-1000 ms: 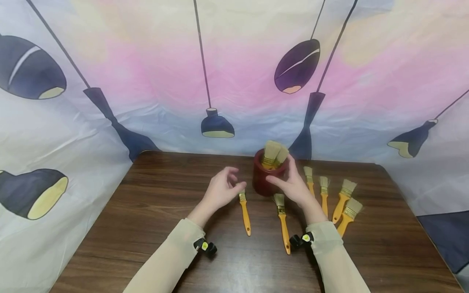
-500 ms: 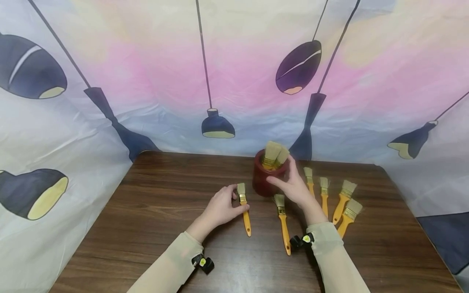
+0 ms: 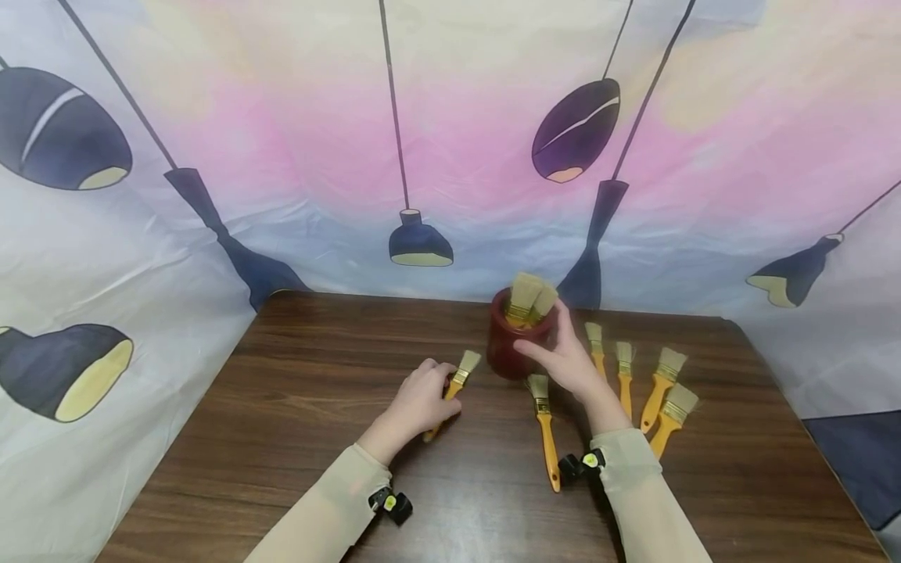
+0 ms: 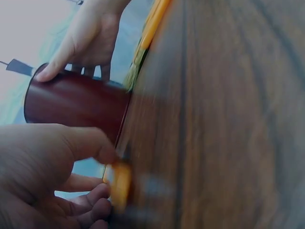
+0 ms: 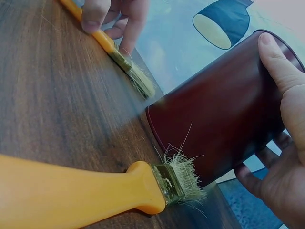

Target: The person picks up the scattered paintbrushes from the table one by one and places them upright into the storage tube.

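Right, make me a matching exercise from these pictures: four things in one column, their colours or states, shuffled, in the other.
Things:
1. left hand
2. cup
3. table
4. right hand

Colours or states:
A. brown, with a wood grain
B. gripping the cup's side
C. pinching a brush
D. dark red, with bristles showing above the rim

Pairs: 1-C, 2-D, 3-A, 4-B
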{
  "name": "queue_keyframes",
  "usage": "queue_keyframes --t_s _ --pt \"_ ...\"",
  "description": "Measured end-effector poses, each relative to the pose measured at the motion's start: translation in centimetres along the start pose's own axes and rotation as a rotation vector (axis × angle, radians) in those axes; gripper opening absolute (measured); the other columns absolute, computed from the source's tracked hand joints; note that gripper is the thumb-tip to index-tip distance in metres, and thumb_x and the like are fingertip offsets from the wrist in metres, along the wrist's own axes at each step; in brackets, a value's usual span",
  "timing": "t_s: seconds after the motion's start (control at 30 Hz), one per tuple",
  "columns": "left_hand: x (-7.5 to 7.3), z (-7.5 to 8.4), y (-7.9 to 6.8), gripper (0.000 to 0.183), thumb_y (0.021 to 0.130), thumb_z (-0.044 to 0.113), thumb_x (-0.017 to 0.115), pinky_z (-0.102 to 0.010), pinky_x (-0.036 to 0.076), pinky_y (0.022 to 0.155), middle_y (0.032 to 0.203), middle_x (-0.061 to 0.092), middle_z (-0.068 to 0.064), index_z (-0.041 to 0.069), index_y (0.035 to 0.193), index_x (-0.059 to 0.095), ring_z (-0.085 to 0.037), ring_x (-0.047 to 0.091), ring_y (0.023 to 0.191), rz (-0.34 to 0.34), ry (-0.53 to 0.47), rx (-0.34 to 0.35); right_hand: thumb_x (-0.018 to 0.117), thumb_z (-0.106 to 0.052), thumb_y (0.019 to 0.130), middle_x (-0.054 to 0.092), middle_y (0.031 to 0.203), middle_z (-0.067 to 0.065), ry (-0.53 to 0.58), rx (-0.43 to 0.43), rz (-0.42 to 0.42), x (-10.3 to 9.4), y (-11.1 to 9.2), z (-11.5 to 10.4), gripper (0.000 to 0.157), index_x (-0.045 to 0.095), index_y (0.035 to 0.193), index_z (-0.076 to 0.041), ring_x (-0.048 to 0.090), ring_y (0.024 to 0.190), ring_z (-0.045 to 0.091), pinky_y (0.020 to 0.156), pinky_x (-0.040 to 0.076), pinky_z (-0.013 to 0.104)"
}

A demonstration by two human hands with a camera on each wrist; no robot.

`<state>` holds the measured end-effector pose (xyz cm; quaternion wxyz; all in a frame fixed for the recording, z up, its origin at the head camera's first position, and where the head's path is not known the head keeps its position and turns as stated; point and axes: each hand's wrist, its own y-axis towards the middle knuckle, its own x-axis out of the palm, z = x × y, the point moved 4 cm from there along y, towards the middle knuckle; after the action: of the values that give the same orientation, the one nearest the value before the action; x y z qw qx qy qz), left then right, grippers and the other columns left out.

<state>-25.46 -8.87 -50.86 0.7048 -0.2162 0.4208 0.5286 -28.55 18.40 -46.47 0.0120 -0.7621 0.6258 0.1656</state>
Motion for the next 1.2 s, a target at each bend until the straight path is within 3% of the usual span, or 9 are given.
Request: queue_keyframes --t_s 0.07,0.2,0.37,0.5,0.6,0.77,0.93,1.07,1.2 --pt "-0.7 0.1 0.0 0.045 0.083 0.014 0.083 -0.041 0.051 0.070 0.097 0.061 -0.006 -0.001 0.125 0.075 -0.019 0.057 0.078 0.005 0.031 -0.009 0.082 -0.016 0.100 0.029 0.173 0.016 0.001 0.000 0.001 0.0 0.0 0.0 0.105 0.008 0.174 -0.022 0.028 0.163 0.034 0.129 0.027 0.058" --pt "-3.0 1.9 -0.6 0.032 0.090 0.007 0.083 -0.041 0.054 0.070 0.093 0.065 -0.005 -0.002 0.119 0.077 -0.019 0.059 0.079 -0.007 0.095 -0.018 0.082 -0.015 0.100 0.029 0.172 0.015 0.011 -0.004 -0.002 0.0 0.0 -0.1 0.105 0.008 0.174 -0.022 0.029 0.162 0.033 0.129 0.028 0.057" --pt "-3.6 1.5 -0.4 0.027 0.093 0.005 0.081 -0.037 0.053 0.070 0.092 0.067 -0.003 0.000 0.119 0.078 -0.016 0.058 0.078 -0.047 0.057 -0.061 0.082 -0.013 0.100 0.032 0.170 0.013 0.044 -0.014 -0.013 0.2 0.1 -0.3 0.104 0.009 0.173 -0.022 0.032 0.161 0.030 0.128 0.030 0.054" --pt "-3.8 0.6 -0.2 0.025 0.095 0.007 0.080 -0.032 0.050 0.067 0.090 0.068 0.001 0.002 0.120 0.078 -0.013 0.057 0.071 -0.055 -0.065 -0.123 0.083 -0.012 0.099 0.034 0.169 0.013 0.043 -0.018 -0.009 0.1 0.1 -0.3 0.104 0.010 0.174 -0.022 0.036 0.159 0.030 0.127 0.033 0.055" --pt "-4.3 0.1 0.0 0.025 0.097 0.009 0.079 -0.030 0.051 0.064 0.090 0.070 0.002 0.002 0.121 0.078 -0.012 0.059 0.068 -0.021 -0.174 -0.165 0.083 -0.013 0.099 0.035 0.168 0.013 0.026 -0.022 0.003 0.0 0.1 -0.3 0.104 0.012 0.174 -0.022 0.038 0.158 0.032 0.125 0.035 0.056" --pt "-5.5 -0.3 0.4 0.027 0.098 0.010 0.079 -0.028 0.054 0.066 0.097 0.076 -0.003 0.001 0.123 0.079 -0.014 0.066 0.077 0.079 -0.345 -0.193 0.085 -0.015 0.097 0.036 0.169 0.013 0.006 -0.026 0.019 -0.1 0.0 -0.4 0.105 0.014 0.174 -0.022 0.039 0.157 0.033 0.124 0.037 0.058" --pt "-6.9 -0.5 0.6 0.029 0.095 0.002 0.075 -0.024 0.057 0.071 0.103 0.078 -0.015 -0.008 0.123 0.076 -0.019 0.071 0.085 0.194 -0.526 -0.211 0.086 -0.018 0.097 0.037 0.170 0.012 0.000 -0.014 0.020 -0.1 0.1 -0.4 0.105 0.015 0.174 -0.023 0.039 0.157 0.032 0.124 0.037 0.057" --pt "-8.0 0.0 1.2 0.031 0.093 -0.005 0.072 -0.023 0.060 0.073 0.106 0.075 -0.023 -0.011 0.124 0.073 -0.018 0.072 0.083 0.259 -0.668 -0.224 0.086 -0.020 0.097 0.036 0.170 0.014 -0.012 -0.011 0.022 -0.2 0.0 -0.3 0.106 0.014 0.174 -0.021 0.038 0.158 0.035 0.125 0.035 0.059" --pt "-9.4 1.1 2.3 0.030 0.091 -0.008 0.072 -0.029 0.063 0.077 0.107 0.074 -0.025 -0.010 0.121 0.071 -0.019 0.075 0.082 0.313 -0.767 -0.188 0.086 -0.021 0.097 0.037 0.169 0.015 -0.015 -0.010 0.023 -0.2 0.0 -0.2 0.105 0.014 0.174 -0.021 0.038 0.158 0.035 0.125 0.035 0.060"
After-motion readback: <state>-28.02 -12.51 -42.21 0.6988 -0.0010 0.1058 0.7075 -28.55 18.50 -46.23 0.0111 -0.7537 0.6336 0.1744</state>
